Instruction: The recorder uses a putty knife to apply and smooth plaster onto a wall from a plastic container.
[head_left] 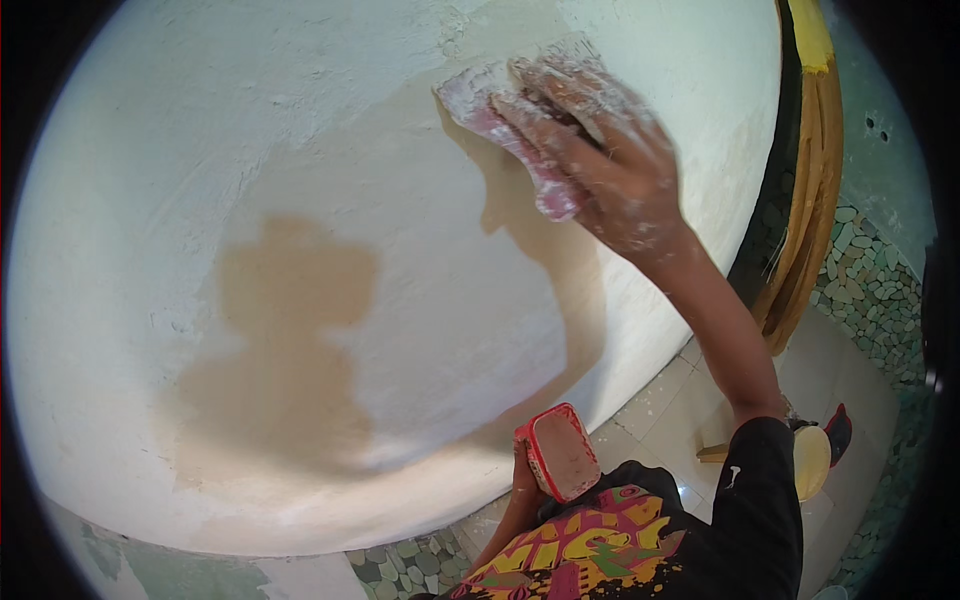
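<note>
My right hand (610, 150), coated with white plaster, presses a flat pink piece (490, 110) against a large, rounded white surface (130, 260). The piece is smeared white and has a wavy lower edge; I cannot tell whether it is cloth or a soft spreader. Fingers lie bent over it, and part of it is hidden under them. Low in the view, close to my body, my left hand (525, 478) grips a red-rimmed rectangular tub (565, 452) from its left side. A pinkish-grey mass shows inside the tub.
Brown posts with a yellow top (815, 150) stand along the right edge of the white surface. Pale floor tiles (650, 410) and pebble paving (865, 270) lie below. A round cream-coloured object (812, 462) is on the floor behind my right arm.
</note>
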